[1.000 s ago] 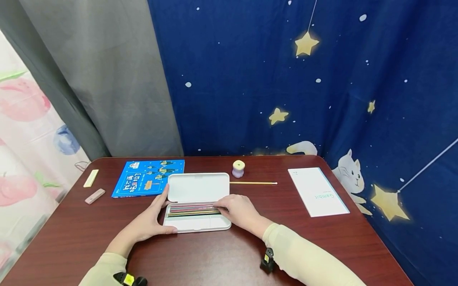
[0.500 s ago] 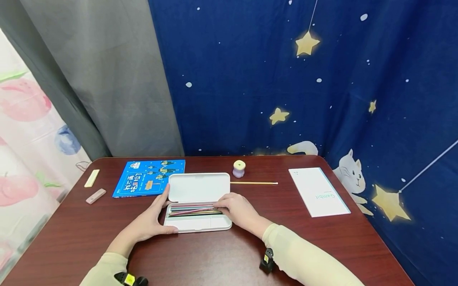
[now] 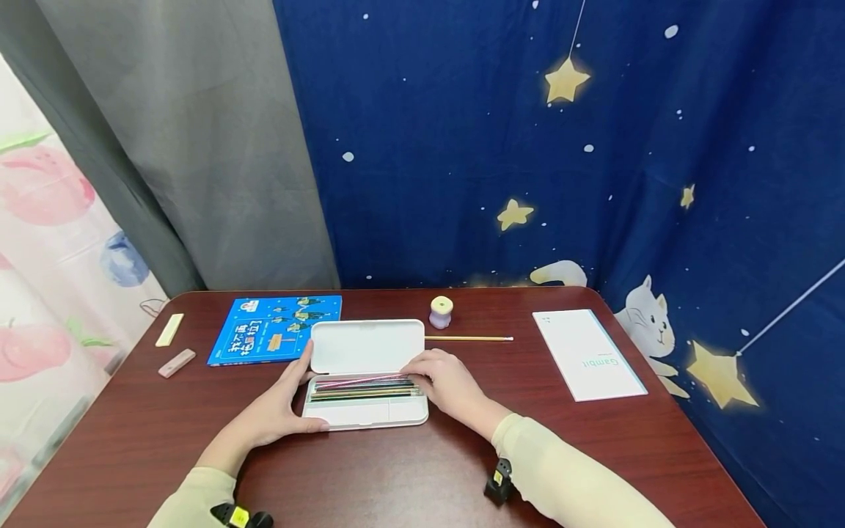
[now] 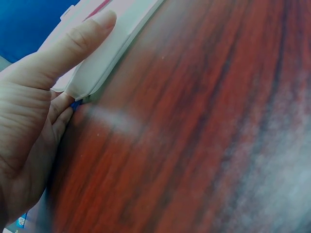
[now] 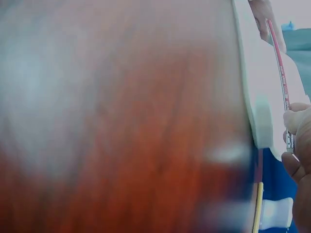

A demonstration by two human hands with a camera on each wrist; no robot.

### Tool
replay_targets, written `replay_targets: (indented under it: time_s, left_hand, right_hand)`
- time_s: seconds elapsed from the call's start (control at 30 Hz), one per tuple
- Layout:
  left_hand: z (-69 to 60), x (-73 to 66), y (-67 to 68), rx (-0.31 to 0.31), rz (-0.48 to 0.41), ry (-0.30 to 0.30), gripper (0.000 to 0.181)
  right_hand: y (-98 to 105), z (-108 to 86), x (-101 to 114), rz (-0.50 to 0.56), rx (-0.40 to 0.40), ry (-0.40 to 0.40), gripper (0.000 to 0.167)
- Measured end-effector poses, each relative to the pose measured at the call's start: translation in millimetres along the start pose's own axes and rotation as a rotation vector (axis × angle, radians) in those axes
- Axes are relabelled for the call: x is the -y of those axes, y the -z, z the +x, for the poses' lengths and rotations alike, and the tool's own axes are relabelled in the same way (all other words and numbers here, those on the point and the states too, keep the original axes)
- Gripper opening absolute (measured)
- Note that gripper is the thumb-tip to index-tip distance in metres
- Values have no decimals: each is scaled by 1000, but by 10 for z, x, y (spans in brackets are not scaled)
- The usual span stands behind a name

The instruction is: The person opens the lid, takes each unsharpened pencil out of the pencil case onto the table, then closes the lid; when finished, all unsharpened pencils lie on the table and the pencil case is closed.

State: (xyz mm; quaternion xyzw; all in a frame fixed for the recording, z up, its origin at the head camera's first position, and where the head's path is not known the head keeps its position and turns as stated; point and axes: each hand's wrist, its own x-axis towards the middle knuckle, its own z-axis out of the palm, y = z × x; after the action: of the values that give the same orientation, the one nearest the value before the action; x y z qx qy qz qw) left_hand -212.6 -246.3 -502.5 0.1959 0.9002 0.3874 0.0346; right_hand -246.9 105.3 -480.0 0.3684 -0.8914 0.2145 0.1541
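Observation:
A white pencil case (image 3: 367,346) lies with its lid raised on the brown table, several pencils (image 3: 359,394) in its tray. The left hand (image 3: 280,411) grips the case's left end, thumb at the front corner and fingers by the lid; the left wrist view shows the thumb over the white edge (image 4: 114,48). At the tray's right end, the right hand (image 3: 455,389) pinches a red pencil (image 5: 281,68) near its end, seen in the right wrist view between thumb and fingers (image 5: 297,128). In the head view that pencil lies along the tray's back edge.
A blue book (image 3: 264,330) is behind the case at left, with a yellow strip (image 3: 169,329) and a pink eraser (image 3: 177,363) farther left. Behind the case's right side are a yellow pencil (image 3: 469,338) and a small yellow-purple object (image 3: 440,312). A white booklet (image 3: 587,355) lies at right.
The right hand has shifted slightly right and back, and the red pencil has turned from lying across the others towards the tray's back edge. The left hand has stayed in place.

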Motion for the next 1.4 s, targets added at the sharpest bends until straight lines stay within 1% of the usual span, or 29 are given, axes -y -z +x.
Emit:
replay_targets:
  time_s: [0.17, 0.23, 0.37, 0.5, 0.73, 0.9, 1.2, 1.33, 1.4]
  left_hand:
    - [-2, -5, 7, -3, 5, 4, 137]
    - [-1, -4, 7, -4, 6, 3, 137]
    - [-5, -1, 2, -2, 5, 5, 136]
    - [-14, -3, 1, 0, 6, 10, 135]
    - [-15, -9, 3, -6, 12, -2, 137]
    - [4, -19, 3, -4, 10, -6, 137]
    - [8, -7, 1, -4, 9, -10, 138]
    - [14, -13, -1, -6, 6, 1, 140]
    - [14, -13, -5, -5, 5, -3, 140]
  right_hand:
    - [99, -8, -123, 32, -87, -17, 16]
    - [149, -19, -171, 45, -118, -37, 16]
    - [232, -69, -259, 53, -131, -94, 17]
    - [265, -125, -345, 48, -147, -128, 16]
    - [359, -204, -509, 51, -215, -173, 16]
    - [463, -305, -697, 65, -256, -219, 15]
    - [626, -508, -982, 13, -267, -361, 14]
    - [647, -574, -1078, 11, -263, -405, 15]
    - [645, -599, -1117, 8, -260, -427, 14]
